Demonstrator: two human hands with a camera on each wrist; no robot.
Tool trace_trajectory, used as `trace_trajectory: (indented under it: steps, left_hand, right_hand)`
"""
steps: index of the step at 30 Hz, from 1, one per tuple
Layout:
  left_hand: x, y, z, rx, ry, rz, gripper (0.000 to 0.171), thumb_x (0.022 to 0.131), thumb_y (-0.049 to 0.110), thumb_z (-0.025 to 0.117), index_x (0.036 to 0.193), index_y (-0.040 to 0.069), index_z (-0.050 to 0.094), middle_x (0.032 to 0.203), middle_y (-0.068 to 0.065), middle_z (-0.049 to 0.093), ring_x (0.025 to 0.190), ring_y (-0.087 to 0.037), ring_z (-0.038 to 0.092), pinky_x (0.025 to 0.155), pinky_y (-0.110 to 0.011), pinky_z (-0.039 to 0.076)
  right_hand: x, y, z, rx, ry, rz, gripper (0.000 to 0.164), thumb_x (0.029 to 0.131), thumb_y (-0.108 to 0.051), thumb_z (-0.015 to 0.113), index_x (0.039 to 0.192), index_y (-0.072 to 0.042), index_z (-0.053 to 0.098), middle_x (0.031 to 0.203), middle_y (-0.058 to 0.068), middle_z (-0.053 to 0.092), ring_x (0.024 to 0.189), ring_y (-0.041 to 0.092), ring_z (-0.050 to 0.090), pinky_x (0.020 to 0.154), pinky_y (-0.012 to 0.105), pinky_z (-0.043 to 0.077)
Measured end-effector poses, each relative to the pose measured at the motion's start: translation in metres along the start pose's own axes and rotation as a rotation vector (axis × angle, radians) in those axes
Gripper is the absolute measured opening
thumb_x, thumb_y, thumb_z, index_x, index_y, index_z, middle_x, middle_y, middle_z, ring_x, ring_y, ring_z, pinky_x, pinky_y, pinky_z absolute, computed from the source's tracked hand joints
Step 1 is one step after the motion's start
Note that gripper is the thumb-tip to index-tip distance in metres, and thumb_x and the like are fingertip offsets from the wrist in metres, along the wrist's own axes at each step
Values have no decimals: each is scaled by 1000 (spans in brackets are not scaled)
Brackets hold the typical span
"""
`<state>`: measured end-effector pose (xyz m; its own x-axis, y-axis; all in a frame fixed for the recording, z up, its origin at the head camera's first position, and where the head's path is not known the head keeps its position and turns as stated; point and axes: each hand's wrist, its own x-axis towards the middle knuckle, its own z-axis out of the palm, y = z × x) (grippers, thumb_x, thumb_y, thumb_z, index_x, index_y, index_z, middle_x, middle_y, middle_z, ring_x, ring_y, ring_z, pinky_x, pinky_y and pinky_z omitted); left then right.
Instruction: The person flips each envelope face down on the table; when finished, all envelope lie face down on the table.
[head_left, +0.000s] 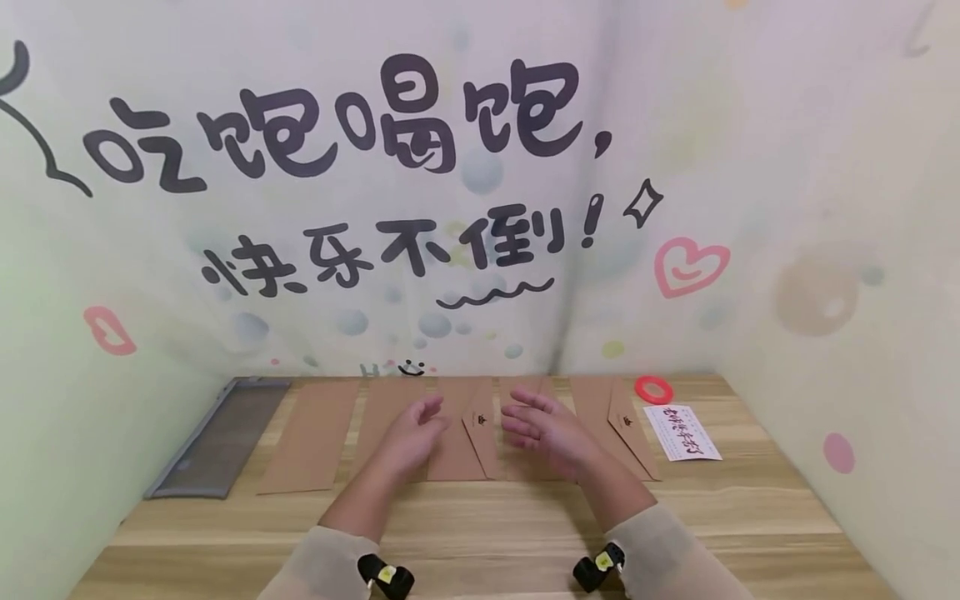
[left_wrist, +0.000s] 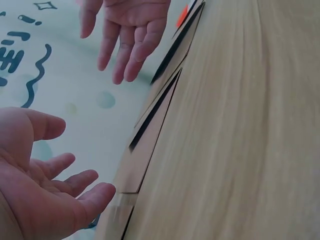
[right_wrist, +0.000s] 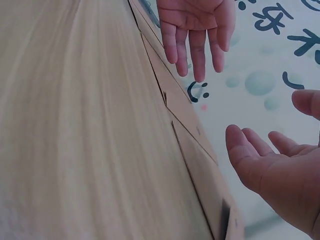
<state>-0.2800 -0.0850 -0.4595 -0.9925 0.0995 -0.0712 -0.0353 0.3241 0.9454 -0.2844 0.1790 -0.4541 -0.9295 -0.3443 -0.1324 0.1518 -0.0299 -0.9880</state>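
Observation:
Several brown paper envelopes lie side by side in a row along the back of the wooden table. My left hand point(head_left: 414, 439) hovers above the row, close to the middle envelope point(head_left: 459, 450), with loosely bent fingers and nothing in them. Facing it, my right hand point(head_left: 553, 433) is held over the envelopes right of the middle, its fingers spread and also holding nothing. Both palms turn toward each other in the left wrist view. The rightmost envelope point(head_left: 600, 408) and the middle one show slanted flaps with small dark prints; the leftmost envelope point(head_left: 311, 437) looks plain.
A grey mesh pouch point(head_left: 217, 442) lies at the table's left edge. At the back right are a red ring point(head_left: 654, 390) and a white card point(head_left: 682, 433) with dark red writing. Printed cloth walls point(head_left: 480, 333) stand behind and beside the wooden table point(head_left: 465, 550).

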Motion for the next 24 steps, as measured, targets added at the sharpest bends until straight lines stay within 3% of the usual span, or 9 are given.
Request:
trace_trajectory:
  steps: [5,12,19,24]
  left_hand:
    - [-2,-4,-4,-11,-1,-2,59,105,28,62,158,6,49,166,-18,49,155,-42,44,129,-58,34]
    - [-2,-4,-5,-38,-25,-12,56,106,25,63,156,4,50,164,-19,50,154,-42,45,126,-58,41]
    - [-1,-6,-5,-36,-44,-10,55,105,27,64,154,4,53,162,-17,54,148,-39,53,120,-54,49]
    - [0,-9,-4,-39,-45,-14,56,105,28,65,155,6,54,162,-16,53,148,-37,53,120,-53,49]
  right_hand:
    - [2,10,3,57,-44,52,66,112,-22,53,167,0,25,168,31,37,154,45,45,123,48,47]
    - [0,13,7,111,-88,63,71,111,-21,54,168,2,19,170,34,29,157,49,37,128,54,40]
    - [0,16,7,126,-95,56,73,109,-16,58,168,1,20,168,34,27,156,49,38,128,54,39]
    - [0,17,4,177,-61,47,74,107,-12,60,169,-1,21,169,33,25,151,45,46,123,46,47]
